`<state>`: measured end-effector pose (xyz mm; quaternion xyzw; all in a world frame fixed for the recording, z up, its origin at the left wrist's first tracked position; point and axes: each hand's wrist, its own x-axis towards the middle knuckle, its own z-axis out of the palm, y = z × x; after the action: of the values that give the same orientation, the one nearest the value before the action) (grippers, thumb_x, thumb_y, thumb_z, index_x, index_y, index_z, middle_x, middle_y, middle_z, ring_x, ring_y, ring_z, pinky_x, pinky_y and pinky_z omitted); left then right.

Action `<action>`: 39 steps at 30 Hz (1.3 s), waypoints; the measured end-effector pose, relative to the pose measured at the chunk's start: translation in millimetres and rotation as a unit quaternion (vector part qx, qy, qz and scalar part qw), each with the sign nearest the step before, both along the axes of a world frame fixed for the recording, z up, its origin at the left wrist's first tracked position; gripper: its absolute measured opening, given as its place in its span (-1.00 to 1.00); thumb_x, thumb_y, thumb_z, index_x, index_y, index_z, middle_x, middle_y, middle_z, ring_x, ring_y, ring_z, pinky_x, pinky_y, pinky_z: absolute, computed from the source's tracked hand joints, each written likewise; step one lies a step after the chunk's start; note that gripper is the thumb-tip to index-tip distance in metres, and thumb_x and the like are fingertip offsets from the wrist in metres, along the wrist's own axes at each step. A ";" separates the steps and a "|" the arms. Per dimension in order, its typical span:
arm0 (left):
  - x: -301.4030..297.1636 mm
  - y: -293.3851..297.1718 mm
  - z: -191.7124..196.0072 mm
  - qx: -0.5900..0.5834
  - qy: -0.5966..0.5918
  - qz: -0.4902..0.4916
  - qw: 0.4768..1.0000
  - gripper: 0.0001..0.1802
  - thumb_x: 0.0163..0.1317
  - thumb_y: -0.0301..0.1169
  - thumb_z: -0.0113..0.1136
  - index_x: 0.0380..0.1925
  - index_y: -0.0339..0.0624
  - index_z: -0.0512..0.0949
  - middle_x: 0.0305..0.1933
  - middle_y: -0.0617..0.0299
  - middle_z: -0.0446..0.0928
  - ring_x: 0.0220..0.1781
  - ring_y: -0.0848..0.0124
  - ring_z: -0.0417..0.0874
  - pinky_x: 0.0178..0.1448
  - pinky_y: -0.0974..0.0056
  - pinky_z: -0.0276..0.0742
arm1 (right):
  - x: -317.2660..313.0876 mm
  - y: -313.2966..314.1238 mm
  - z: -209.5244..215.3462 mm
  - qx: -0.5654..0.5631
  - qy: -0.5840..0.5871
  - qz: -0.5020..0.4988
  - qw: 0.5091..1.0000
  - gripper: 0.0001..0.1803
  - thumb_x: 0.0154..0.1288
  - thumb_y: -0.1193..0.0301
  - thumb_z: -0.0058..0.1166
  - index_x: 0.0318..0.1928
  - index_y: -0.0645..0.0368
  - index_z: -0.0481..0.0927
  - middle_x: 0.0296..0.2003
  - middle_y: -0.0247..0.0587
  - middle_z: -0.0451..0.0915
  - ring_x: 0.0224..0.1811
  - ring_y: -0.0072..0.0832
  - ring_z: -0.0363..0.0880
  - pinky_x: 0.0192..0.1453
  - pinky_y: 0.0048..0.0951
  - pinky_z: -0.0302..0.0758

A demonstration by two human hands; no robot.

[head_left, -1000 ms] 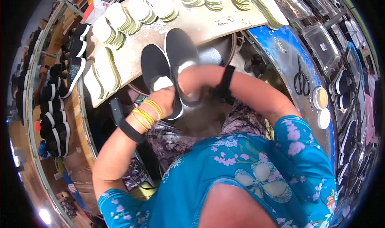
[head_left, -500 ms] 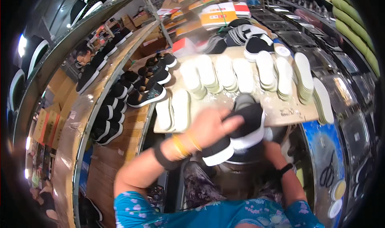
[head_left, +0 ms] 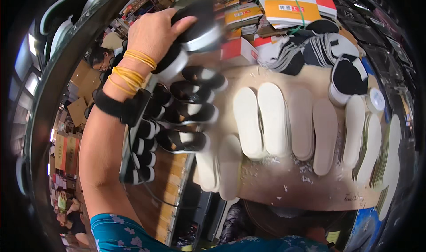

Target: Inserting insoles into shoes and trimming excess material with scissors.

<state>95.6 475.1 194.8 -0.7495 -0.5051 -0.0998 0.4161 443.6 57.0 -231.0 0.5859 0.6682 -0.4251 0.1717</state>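
The left hand [head_left: 153,32] is raised above the rows of dark shoes [head_left: 177,119], gripping a pair of shoes [head_left: 195,34]. Under it the shoes lie close together, nearly touching, so there is almost no gap between them. To the right, the white insoles [head_left: 273,119] cover the middle of the table [head_left: 284,185] side by side, and stacks of insoles [head_left: 381,154] fill its right edge. The bare strip of the table along its near edge is free, with only small crumbs. At the far side, cardboard boxes [head_left: 293,5] and a heap of shoe uppers [head_left: 310,50] block the way.
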 end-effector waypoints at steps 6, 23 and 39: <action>-152.4 128.9 55.5 -0.036 -0.029 0.134 0.990 -0.49 0.15 0.11 -0.01 -0.46 -0.15 0.56 -0.45 -0.05 0.56 -0.35 0.00 0.59 -0.31 0.02 0.50 | -8.8 25.6 6.1 -0.038 0.007 -0.059 0.997 -0.63 0.10 0.11 -0.08 -0.36 0.13 0.61 -0.51 0.02 0.58 -0.40 -0.06 0.58 -0.33 -0.13 0.49; -191.6 229.0 21.7 0.011 -0.160 0.140 0.977 -0.56 0.15 -0.16 0.04 0.02 -0.08 0.44 0.11 0.03 0.37 0.16 0.07 0.36 0.19 0.12 0.30 | -8.7 31.9 -11.2 -0.068 0.040 -0.036 0.996 -0.65 0.08 0.16 -0.03 -0.29 0.16 0.61 -0.43 0.02 0.60 -0.35 -0.08 0.58 -0.26 -0.12 0.48; 246.5 -218.7 -162.1 -0.780 -0.394 -0.404 0.269 -0.74 0.21 -0.51 0.06 -0.10 -0.35 0.44 -0.09 0.13 0.50 -0.07 0.45 0.53 0.07 0.37 0.39 | 0.3 66.5 49.8 0.014 0.338 -0.037 0.940 -0.67 0.05 0.24 0.00 -0.23 0.15 0.60 -0.33 0.00 0.60 -0.25 -0.17 0.57 -0.16 -0.20 0.45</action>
<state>342.1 256.4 32.7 -0.6916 -0.0745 -0.0960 -0.7120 443.9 123.5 -181.1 0.4342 0.6709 -0.5946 -0.0882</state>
